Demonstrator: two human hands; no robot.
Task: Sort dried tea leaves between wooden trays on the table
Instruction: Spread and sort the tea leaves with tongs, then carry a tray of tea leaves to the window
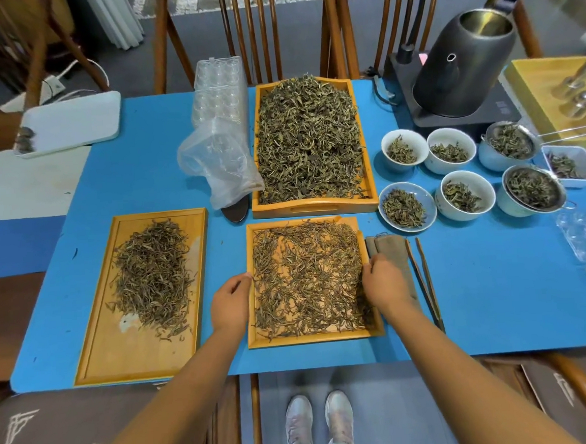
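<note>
Lower centre, our left hand (230, 301) and right hand (381, 283) grip the near tray (317, 337) by its sides, leaves (309, 279) spread inside; probably lifting next, needing a level carry.

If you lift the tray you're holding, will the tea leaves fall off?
Probably not if it stays level: the near tray has a low raised rim. The dried leaves lie loose and thin, so tilting would likely slide them. Both hands, left and right, grip opposite sides, which should steady it.
</note>
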